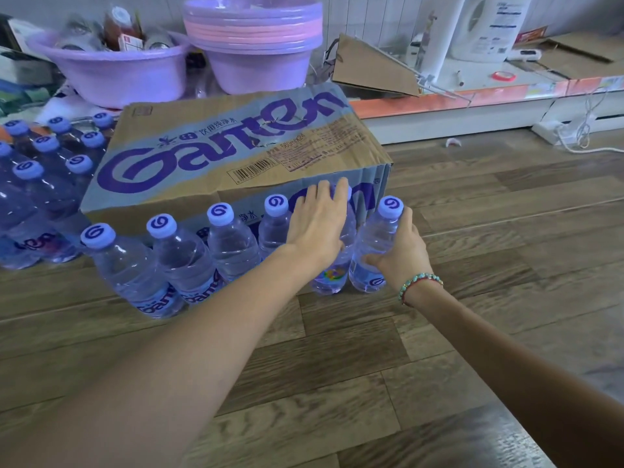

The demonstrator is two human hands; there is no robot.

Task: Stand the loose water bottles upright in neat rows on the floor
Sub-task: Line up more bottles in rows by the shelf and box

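Note:
Several clear water bottles with pale blue caps stand upright in a row on the wooden floor, in front of a Ganten cardboard box point(236, 143). My left hand point(317, 224) lies over the top of the second bottle from the right point(332, 275), covering its cap. My right hand point(401, 251) grips the rightmost bottle point(371, 244) around its body. The leftmost bottle in the row point(128, 265) stands apart from my hands. More bottles point(40, 184) stand packed together at the far left.
Purple basins point(256, 45) and a basin holding jars point(111, 65) stand behind the box. A low white shelf point(472, 103) carries cardboard, a tape roll and a white appliance. A power strip with cables point(553, 131) lies at the right. Wooden floor spreads in front.

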